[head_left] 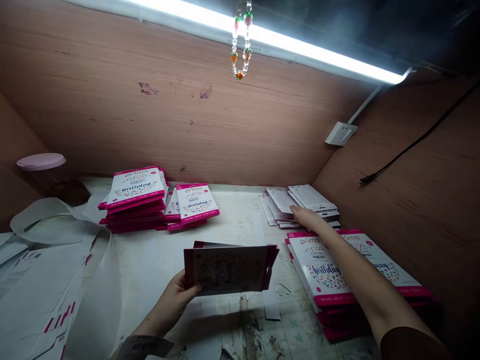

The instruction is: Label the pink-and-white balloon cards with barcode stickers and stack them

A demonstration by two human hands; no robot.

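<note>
My left hand grips the lower left edge of a flat pink-and-white package, held upright over the worktable with its opening facing up. My right hand reaches far forward, fingers stretched flat on a fanned pile of white printed cards at the back right. Under my right forearm lie two stacks of pink "prima birthday" packs.
Two more stacks of pink packs stand at the back left. White plastic bags spread over the left side. Wooden walls close in the back and right; a socket and cable hang there. A bead string dangles under the lamp.
</note>
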